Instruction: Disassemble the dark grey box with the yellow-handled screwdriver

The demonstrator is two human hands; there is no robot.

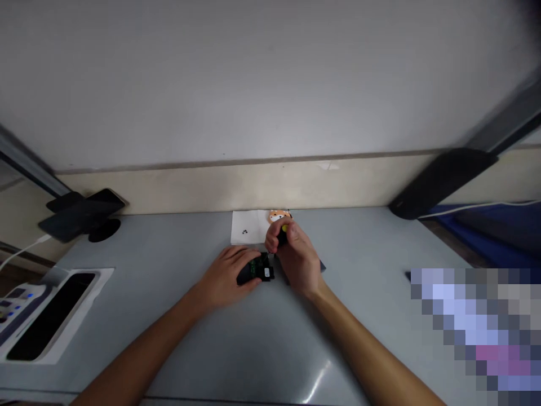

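Near the middle of the grey table (203, 349), my left hand (230, 276) grips a small black device (266, 273) with a green circuit board showing, thumb and fingers on its sides. My right hand (293, 254), just right of it, is wrapped round a black and yellow screwdriver-like tool (284, 230); its thin tip points down toward the device's right edge. Whether the tip touches is too small to tell. Behind the hands lies a white sheet (249, 221) with several tiny dark pieces (244, 232). A dark flat object (322, 265) is partly hidden under my right hand.
An orange and white cartoon item (279, 215) sits behind my right hand. At left are a phone on a stand (84, 215), a white power strip (21, 307) and a black phone (53, 316) on paper. A black cylinder (442, 183) leans at back right.
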